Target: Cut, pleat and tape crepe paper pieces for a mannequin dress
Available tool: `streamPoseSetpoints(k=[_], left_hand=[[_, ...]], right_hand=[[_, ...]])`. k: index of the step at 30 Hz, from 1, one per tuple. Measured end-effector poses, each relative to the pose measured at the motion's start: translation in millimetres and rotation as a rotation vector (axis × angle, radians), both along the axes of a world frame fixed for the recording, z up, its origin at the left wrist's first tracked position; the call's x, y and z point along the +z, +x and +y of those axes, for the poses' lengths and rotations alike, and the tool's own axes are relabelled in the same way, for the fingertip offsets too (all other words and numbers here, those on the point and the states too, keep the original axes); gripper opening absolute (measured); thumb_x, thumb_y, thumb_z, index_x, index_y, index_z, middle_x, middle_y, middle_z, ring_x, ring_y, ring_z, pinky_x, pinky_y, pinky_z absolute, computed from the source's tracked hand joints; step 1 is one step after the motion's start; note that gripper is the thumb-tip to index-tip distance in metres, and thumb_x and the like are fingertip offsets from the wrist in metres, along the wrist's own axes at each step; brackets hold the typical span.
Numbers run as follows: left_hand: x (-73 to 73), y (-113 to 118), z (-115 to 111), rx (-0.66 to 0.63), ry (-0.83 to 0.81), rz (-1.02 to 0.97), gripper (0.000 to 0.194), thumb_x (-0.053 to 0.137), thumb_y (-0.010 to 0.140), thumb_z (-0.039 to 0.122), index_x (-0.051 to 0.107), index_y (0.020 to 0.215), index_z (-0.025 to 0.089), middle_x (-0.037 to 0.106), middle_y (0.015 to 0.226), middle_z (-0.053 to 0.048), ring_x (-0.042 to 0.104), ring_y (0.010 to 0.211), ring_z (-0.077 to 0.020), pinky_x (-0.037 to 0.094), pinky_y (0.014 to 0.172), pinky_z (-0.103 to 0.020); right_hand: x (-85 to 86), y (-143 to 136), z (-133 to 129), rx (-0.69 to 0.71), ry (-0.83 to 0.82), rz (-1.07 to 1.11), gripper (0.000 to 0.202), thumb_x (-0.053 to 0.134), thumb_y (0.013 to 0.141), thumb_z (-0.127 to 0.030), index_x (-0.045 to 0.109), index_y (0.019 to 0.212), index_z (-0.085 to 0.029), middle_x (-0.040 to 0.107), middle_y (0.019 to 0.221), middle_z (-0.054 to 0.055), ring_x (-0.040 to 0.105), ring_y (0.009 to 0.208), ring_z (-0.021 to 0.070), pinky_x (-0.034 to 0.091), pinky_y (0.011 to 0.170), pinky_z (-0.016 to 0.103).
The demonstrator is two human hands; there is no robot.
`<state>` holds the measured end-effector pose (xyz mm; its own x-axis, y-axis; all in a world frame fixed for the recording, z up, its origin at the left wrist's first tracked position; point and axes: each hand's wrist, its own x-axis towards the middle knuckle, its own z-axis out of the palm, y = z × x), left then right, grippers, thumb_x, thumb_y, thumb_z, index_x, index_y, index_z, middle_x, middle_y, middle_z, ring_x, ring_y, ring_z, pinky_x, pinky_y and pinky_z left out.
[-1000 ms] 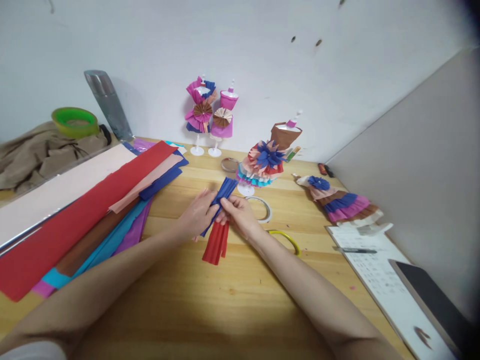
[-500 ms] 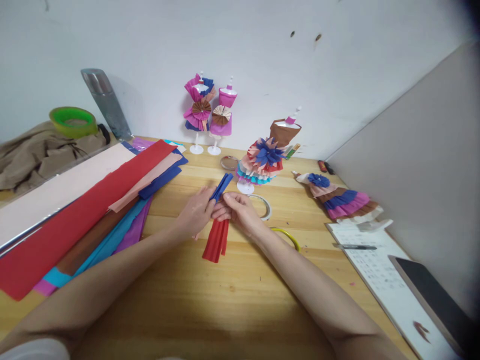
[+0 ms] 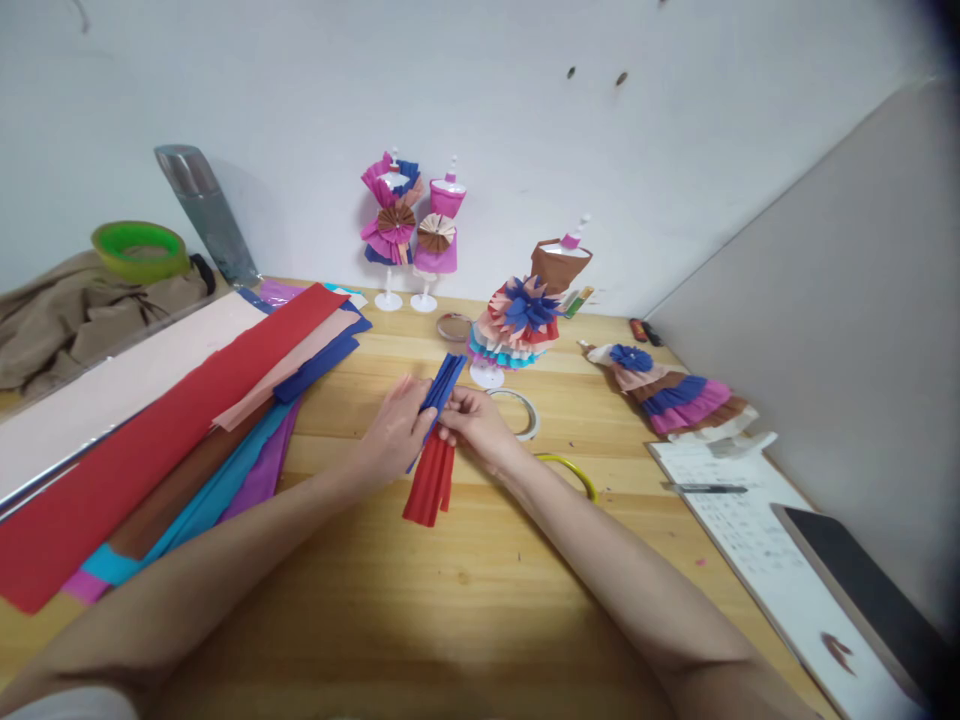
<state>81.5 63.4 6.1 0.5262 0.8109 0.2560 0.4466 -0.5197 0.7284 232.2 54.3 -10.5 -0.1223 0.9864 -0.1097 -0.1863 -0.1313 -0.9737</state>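
A strip of blue crepe paper [image 3: 444, 385], folded into narrow pleats, slants between my hands over the middle of the table. My left hand [image 3: 397, 430] grips it from the left, thumb pressed on its front. On the other side, my right hand [image 3: 474, 422] pinches the strip's edge between thumb and fingers. Below the hands lies pleated red crepe paper [image 3: 430, 485]; its upper end is hidden behind the blue strip and my fingers. A roll of white tape [image 3: 531, 412] lies just beyond my right hand.
Stacked crepe sheets [image 3: 172, 410] cover the left side. Small dress forms in paper clothes [image 3: 395, 225] stand along the wall, one [image 3: 525, 310] nearer my hands. A yellow ring [image 3: 577, 472] lies by my right forearm. A paper dress [image 3: 675, 395] and a whiteboard [image 3: 720, 520] are on the right.
More of the blue strip now shows between my hands, its lower end visible below my left thumb. My left hand has shifted slightly left and down; the red paper stays in place.
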Motion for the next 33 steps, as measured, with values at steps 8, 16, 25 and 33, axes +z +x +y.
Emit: streamPoseSetpoints(k=[8, 16, 25, 33], left_hand=[[2.6, -8, 19, 0.039, -0.058, -0.049, 0.034, 0.035, 0.091, 0.024, 0.059, 0.113, 0.015, 0.066, 0.102, -0.009, 0.061, 0.100, -0.0221, 0.046, 0.095, -0.039], [11.6, -40, 50, 0.315, -0.001, 0.397, 0.036, 0.052, 0.087, 0.037, 0.055, 0.116, 0.016, 0.067, 0.103, -0.011, 0.064, 0.097, -0.0285, 0.049, 0.085, -0.038], [0.4, -44, 53, 0.301, 0.046, 0.696, 0.034, 0.042, 0.090, 0.032, 0.061, 0.111, 0.013, 0.061, 0.110, -0.016, 0.062, 0.104, -0.0291, 0.049, 0.090, -0.039], [-0.6, -34, 43, 0.114, 0.126, 0.441, 0.029, 0.044, 0.086, 0.022, 0.068, 0.099, 0.011, 0.068, 0.098, -0.014, 0.062, 0.099, -0.0272, 0.048, 0.090, -0.038]], right_hand=[[1.7, 12, 8, 0.000, 0.087, -0.196, 0.010, 0.064, 0.065, -0.026, 0.060, 0.069, -0.017, 0.060, 0.057, -0.003, 0.048, 0.044, 0.0082, 0.037, 0.045, 0.021], [14.7, 41, 11, 0.262, 0.507, -1.129, 0.031, 0.055, 0.070, -0.001, 0.070, 0.091, -0.018, 0.068, 0.087, 0.004, 0.060, 0.077, 0.0157, 0.044, 0.074, 0.028], [0.1, 38, 15, 0.310, 0.610, -1.221, 0.043, 0.049, 0.070, 0.005, 0.069, 0.103, -0.014, 0.064, 0.101, 0.010, 0.061, 0.096, 0.0208, 0.046, 0.087, 0.032], [-11.2, 37, 18, 0.214, 0.590, -1.245, 0.019, 0.052, 0.077, -0.006, 0.067, 0.082, -0.017, 0.063, 0.089, 0.008, 0.061, 0.084, 0.0202, 0.048, 0.080, 0.032]])
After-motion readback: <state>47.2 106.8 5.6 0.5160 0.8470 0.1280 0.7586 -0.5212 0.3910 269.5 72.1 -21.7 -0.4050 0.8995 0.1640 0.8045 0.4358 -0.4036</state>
